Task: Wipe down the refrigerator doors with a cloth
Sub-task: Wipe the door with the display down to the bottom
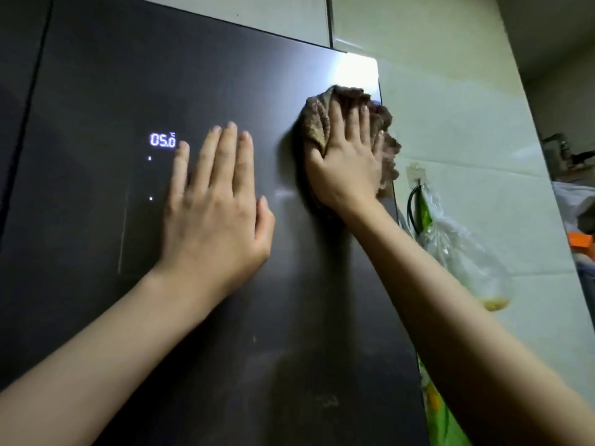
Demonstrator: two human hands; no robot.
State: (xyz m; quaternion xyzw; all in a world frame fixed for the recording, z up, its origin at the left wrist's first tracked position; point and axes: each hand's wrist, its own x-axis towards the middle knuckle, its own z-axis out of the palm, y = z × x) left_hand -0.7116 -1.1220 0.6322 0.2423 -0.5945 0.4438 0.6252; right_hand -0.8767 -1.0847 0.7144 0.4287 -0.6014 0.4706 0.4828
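Head view: two hands, one cloth, one lit display, one hanging bag, and two dark doors split by a seam at far left. The left hand lies flat and wide on the right door. Its fingers are straight and close together, and the little finger is just beside the display, which reads 05.0 at centre left of the frame. The right hand holds the bunched brown cloth against the same door, upper right of centre. Its fingers lie over the cloth and its thumb is tucked into a fold. The cloth reaches the door's right edge, near the top corner. Past that edge is a pale tiled wall, where the clear bag hangs from a hook. Only a strip of the left door shows. Uncovered door spreads below both hands and above the left hand up to the top edge.
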